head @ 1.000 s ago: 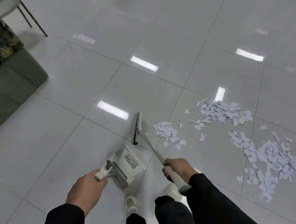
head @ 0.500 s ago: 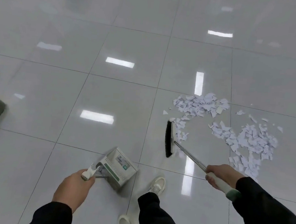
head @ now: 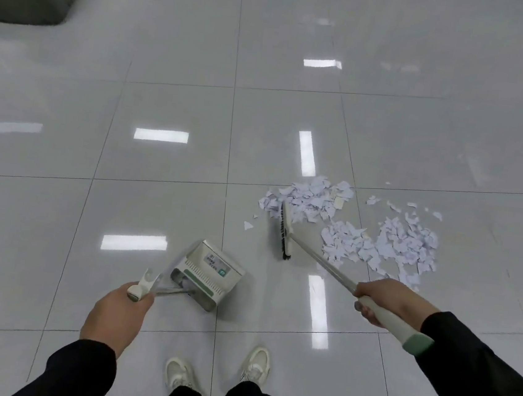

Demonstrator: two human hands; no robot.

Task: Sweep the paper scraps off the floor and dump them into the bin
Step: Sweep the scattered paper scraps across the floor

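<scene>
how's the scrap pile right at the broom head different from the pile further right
The white paper scrap pile at the broom head touches the black bristles of the white broom head; the white paper scrap pile further right lies clear of them. The first looks smaller and tighter; the second spreads wider, with loose bits strewn beyond it. Both are torn white paper on the glossy tiled floor.

Bright, even overhead light; strip-lamp glare on glossy floor. Soft shadows. Far corners blurred, wide-angle bend at edges.

White paper scraps, white-and-green dustpan, pale grey floor.
</scene>
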